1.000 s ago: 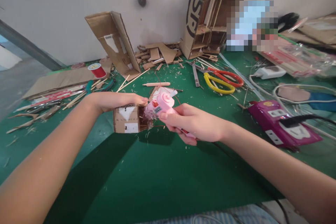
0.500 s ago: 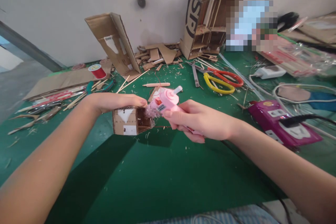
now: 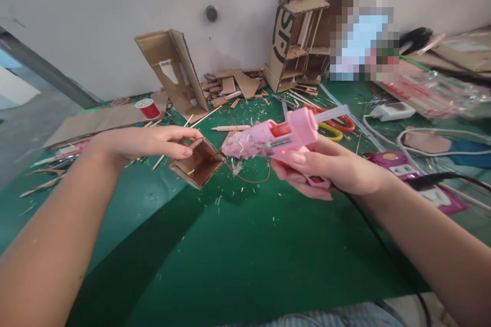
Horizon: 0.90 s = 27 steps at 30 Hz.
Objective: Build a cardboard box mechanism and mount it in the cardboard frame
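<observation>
My right hand is wrapped round the handle of a pink hot glue gun, with a clear glue stick jutting from its back. Strings of dried glue cling round the front of the gun, and its tip points left at the edge of a small open cardboard box. My left hand grips the box from its left side, thumb on the near wall and fingers behind. The box's open side is tilted up toward me. A thin red wire loops from the box's right corner.
Orange and yellow-handled scissors lie behind the glue gun. A purple power strip with plugged cords stands at right. Cardboard scraps, a standing cardboard piece, a red thread spool and a cardboard shelf line the back.
The glue gun has turned sideways and shifted right and up, so its body shows in profile. My left hand has tilted the box, turning its open side toward me.
</observation>
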Each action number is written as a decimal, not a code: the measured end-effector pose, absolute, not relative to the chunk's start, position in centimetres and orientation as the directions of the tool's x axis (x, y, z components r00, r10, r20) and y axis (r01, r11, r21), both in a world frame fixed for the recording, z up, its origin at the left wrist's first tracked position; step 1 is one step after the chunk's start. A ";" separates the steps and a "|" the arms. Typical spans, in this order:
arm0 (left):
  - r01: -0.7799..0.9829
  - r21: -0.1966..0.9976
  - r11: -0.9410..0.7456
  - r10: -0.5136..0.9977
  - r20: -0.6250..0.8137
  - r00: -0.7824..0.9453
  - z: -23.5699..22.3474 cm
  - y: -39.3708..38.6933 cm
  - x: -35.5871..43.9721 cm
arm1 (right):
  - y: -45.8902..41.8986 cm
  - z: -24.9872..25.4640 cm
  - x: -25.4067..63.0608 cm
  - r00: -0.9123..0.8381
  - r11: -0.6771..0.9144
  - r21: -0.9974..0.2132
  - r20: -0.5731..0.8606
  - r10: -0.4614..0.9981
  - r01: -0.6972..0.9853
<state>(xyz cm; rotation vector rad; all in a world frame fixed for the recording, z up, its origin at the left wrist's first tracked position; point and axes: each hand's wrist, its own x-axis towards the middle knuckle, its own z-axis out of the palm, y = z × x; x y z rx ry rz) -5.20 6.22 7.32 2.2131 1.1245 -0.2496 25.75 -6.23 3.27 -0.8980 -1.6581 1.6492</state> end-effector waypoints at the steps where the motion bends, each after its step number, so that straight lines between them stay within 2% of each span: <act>1: 0.770 0.466 -0.435 0.657 -0.421 0.625 7.5 6.1 -5.2 | -6.2 3.1 25.9 -0.567 0.002 -1.000 -0.001 0.824 0.005; 3: 0.720 0.527 -0.452 0.668 -0.334 0.665 7.4 5.9 -5.1 | -6.0 2.8 26.2 -0.530 0.054 -0.995 0.092 0.843 -0.087; 5: 0.631 0.596 -0.497 0.696 -0.160 0.700 6.8 5.8 -4.7 | -5.7 2.3 26.4 -0.467 0.097 -0.981 0.167 0.869 -0.169; 7: 0.543 0.635 -0.549 0.706 0.004 0.708 5.8 5.9 -4.2 | -5.4 2.0 26.6 -0.414 0.096 -0.978 0.166 0.895 -0.185; 10: 0.497 0.601 -0.626 0.699 0.151 0.699 4.1 6.1 -3.3 | -5.1 1.7 26.8 -0.373 0.095 -0.987 0.138 0.917 -0.131; 16: 0.418 0.545 -0.727 0.671 0.432 0.603 0.9 4.3 -2.1 | -5.6 1.4 26.6 -0.291 0.219 -0.975 0.196 0.936 0.046; 22: 0.513 0.450 -0.731 0.673 0.600 0.432 -2.2 0.3 -2.3 | -6.4 0.3 25.4 -0.310 0.225 -0.969 0.183 0.933 0.104; 27: 0.505 0.403 -0.763 0.619 0.680 0.392 -3.8 -0.5 -2.5 | -7.2 -0.3 25.0 -0.376 0.334 -0.923 0.245 0.894 0.191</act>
